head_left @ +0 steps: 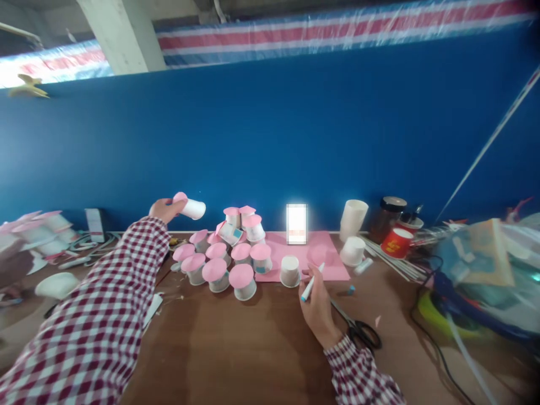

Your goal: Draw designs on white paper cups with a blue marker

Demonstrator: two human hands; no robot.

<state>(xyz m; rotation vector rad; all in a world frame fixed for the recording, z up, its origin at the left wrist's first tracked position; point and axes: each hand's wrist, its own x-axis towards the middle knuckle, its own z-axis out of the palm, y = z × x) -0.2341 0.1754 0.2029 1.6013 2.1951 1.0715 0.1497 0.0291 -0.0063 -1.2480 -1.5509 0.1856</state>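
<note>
My left hand [165, 210] is raised over the back of the table and closed on a white paper cup with a pink lid [190, 207], held on its side above a pile of several similar pink-lidded cups [228, 256]. My right hand [317, 304] rests on the brown table and grips a white marker with a teal tip [311, 283]. Just beyond it an upturned white cup [290, 271] stands on a pink paper sheet [324, 264].
Black scissors [358, 329] lie right of my right hand. A stack of white cups [353, 219], another upturned cup [352, 251], a dark jar [390, 216], a red cup [396, 242] and cluttered cables and bags [472, 281] fill the right. More cups [37, 233] sit far left.
</note>
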